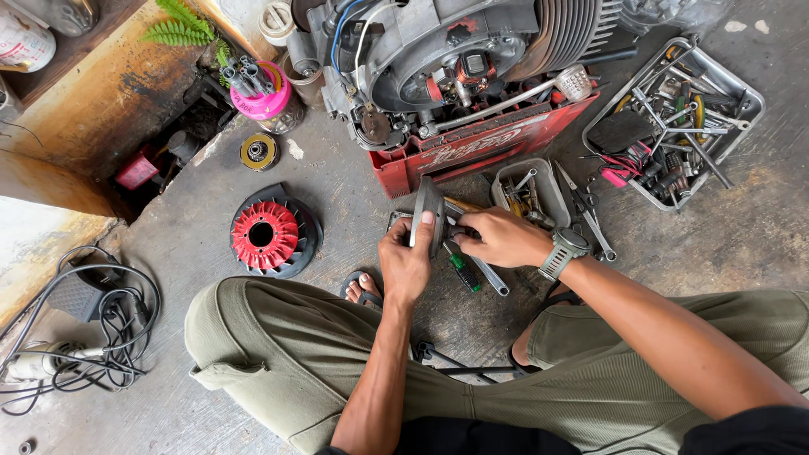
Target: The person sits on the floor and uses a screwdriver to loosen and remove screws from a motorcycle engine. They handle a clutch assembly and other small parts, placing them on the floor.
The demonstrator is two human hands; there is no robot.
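While the left hand (404, 263) is closing around a flat grey metal part (427, 211), thumb pressed up its face to keep it standing on edge, the right hand (499, 238) is curling its fingers shut against the same part from the other side, though what those fingers pinch is hidden behind it. Both hands are working just above the concrete floor (337, 181), between the person's knees, so the piece is staying steady and close to the eyes. A green-handled screwdriver (463, 274) and a wrench (491, 278) are lying right under the wrists, within easy reach. A small grey tray (548, 181) of bits is sitting just beyond the right hand, and an engine (455, 59) is resting on a red crate (489, 143) ahead. A red fan wheel (274, 236) is lying apart to the left, and a larger tool tray (742, 88) to the right.
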